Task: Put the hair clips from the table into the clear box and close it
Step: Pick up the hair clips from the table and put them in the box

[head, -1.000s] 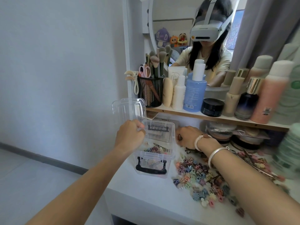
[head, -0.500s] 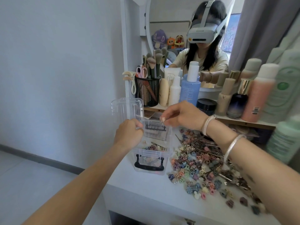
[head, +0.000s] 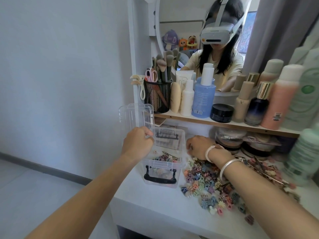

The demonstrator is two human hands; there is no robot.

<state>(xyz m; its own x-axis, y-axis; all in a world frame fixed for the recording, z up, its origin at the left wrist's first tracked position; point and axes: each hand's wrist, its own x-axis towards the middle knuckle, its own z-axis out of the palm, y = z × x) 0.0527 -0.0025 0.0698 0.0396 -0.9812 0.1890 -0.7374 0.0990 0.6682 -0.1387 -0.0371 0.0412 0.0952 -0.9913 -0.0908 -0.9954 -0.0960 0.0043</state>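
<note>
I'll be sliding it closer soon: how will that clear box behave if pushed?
The clear box looks thin-walled and holds a shallow layer of clips, so probably light and quick to slide on the smooth table. Its open lid stands upright, so it might tip that way.

The clear box [head: 161, 171] stands open-topped; a shelf [head: 224, 124] seemingly overhangs behind.

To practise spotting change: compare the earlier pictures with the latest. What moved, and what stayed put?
The right hand, raised over the clear plastic box half a second ago, has dropped back right to the pile of small pastel hair clips on the white table; whether it grips any is hidden. The left hand still holds the box's left rim, and the clear hinged lid stays open.
</note>
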